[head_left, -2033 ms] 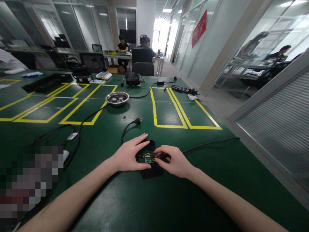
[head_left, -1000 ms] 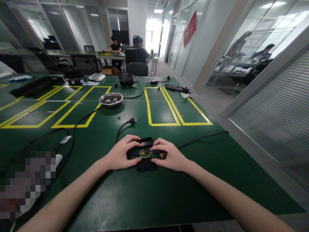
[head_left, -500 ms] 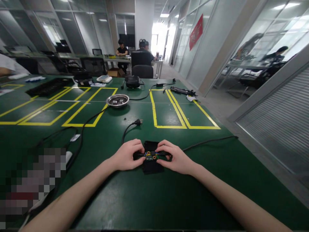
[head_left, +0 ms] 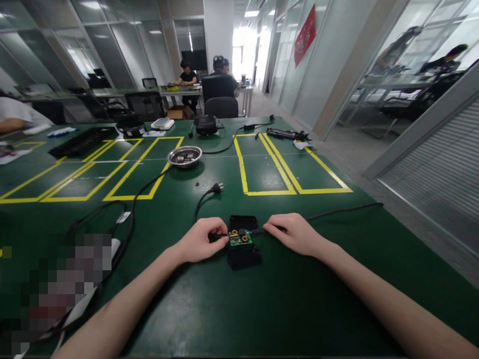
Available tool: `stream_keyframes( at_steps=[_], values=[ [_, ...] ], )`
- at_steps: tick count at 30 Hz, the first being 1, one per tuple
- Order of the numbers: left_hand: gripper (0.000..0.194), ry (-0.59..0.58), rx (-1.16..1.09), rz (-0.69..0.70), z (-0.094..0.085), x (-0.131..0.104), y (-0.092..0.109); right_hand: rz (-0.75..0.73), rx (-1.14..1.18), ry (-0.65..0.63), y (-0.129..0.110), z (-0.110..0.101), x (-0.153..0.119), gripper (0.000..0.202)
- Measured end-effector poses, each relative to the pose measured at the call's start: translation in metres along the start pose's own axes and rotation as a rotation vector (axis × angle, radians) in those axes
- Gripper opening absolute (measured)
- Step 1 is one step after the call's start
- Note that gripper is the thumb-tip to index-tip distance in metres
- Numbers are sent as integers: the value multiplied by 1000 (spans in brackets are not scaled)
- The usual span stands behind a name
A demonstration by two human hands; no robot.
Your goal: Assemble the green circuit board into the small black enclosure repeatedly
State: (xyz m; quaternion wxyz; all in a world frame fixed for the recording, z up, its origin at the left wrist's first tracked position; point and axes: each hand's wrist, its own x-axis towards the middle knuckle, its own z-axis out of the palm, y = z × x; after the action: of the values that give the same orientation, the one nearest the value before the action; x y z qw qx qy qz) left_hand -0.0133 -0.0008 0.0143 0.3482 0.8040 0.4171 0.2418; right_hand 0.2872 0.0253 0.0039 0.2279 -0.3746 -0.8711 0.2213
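A small green circuit board (head_left: 240, 239) with copper coils lies between two black casing halves, one behind it (head_left: 243, 222) and one in front (head_left: 244, 258). My left hand (head_left: 205, 240) pinches the black cable at the board's left end, its fingertips beside the board. To the right of the board, my right hand (head_left: 294, 233) has thumb and forefinger closed on the black cable (head_left: 342, 209), which runs on to the right. Thin coloured wires show at the board's two ends.
A black plug (head_left: 216, 188) lies behind my left hand. Farther back stands a metal bowl (head_left: 184, 156) with metal parts. A tripod (head_left: 286, 134) and a black case (head_left: 206, 125) lie near the far edge. Cables cross the left side. People sit at another table.
My right hand has moved right, off the board's edge and along the cable, so more of the board shows. My left hand keeps its pinch. The view has shifted slightly.
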Motion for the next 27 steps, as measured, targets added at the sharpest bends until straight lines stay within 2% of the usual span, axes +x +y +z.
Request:
stream_keyframes(
  at_steps=[2, 5, 8, 12, 22, 27],
  values=[
    [26, -91, -202, -89, -5, 0, 0, 53, 72, -82, 5, -5, 0, 52],
    [34, -208, -431, -178, -10, 1, 0, 114, 263, -196, 7, -7, -1, 57],
    [35, -300, -511, -229, -13, 1, 1, 136, 382, -268, 3, -9, -1, 55],
    [33, -365, -510, -259, -12, 0, 2, 131, 410, -309, -1, -11, 0, 51],
    [16, -322, -393, -188, -1, -4, 10, 75, 192, -249, -4, -8, 0, 44],
    [10, -76, -149, 4, 9, -5, 3, 17, 127, -197, -5, -6, 1, 31]
  ],
)
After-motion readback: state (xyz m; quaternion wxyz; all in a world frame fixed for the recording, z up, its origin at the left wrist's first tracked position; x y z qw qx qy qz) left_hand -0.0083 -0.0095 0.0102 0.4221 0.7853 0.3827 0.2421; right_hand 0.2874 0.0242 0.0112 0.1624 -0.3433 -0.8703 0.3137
